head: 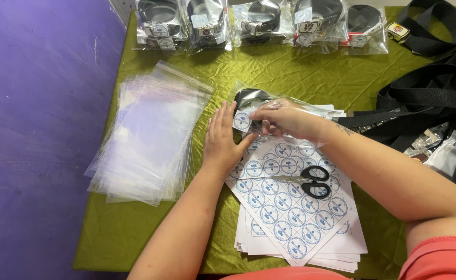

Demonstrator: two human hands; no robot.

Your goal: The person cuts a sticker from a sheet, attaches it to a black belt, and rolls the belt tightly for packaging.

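Over printed sheets [290, 218] | left hand [220, 142] flat, fingers spread | right hand [285, 119] apparently pinching glossy bag [254, 98]

A row of five clear bagged packages [261, 23], each holding a dark coiled item with a small label, lies along the far edge. A stack of empty clear bags [145, 135] lies at left. At centre, a clear bag [259, 103] holds a dark item and a round blue-and-white label [242, 121]. Near centre, a stack of white sheets of round blue labels [290, 212]. Further clear packets [445, 153] lie at right.
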